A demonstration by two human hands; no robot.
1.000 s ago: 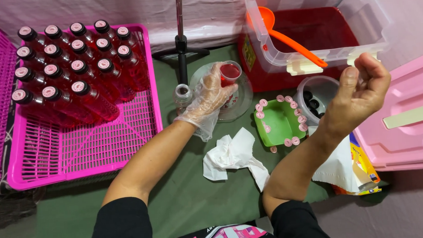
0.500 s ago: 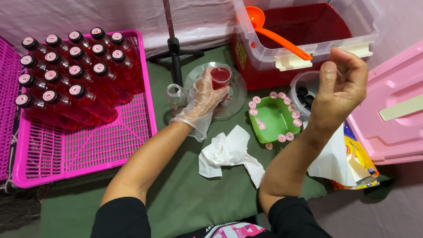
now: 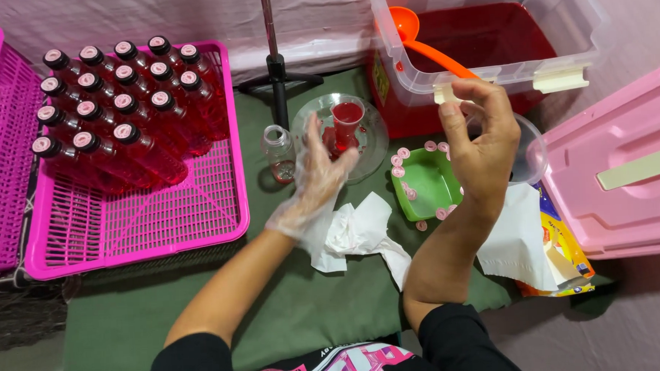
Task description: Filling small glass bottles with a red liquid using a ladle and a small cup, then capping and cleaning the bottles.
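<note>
Since a sec ago our gloved left hand (image 3: 316, 180) has let go of the small red-filled bottle (image 3: 347, 122): fingers now spread open, just short of it, and the bottle stands uncapped on the clear round plate (image 3: 306, 114). So filling looks done for this one; cap not on yet, we'd judge. Our right hand (image 3: 480, 138) has dropped from up high to above the green tray (image 3: 428, 185), fingers pinched on sth small and pale, prob. a cap; can't tell for sure.

Counts: approx. 15 capped red bottles in the pink basket (image 3: 161, 230), 1 empty clear bottle (image 3: 278, 152) beside the plate, approx. 8 pink caps round the tray rim, 1 orange ladle (image 3: 431, 44) in the tub of red liquid (image 3: 487, 41).
</note>
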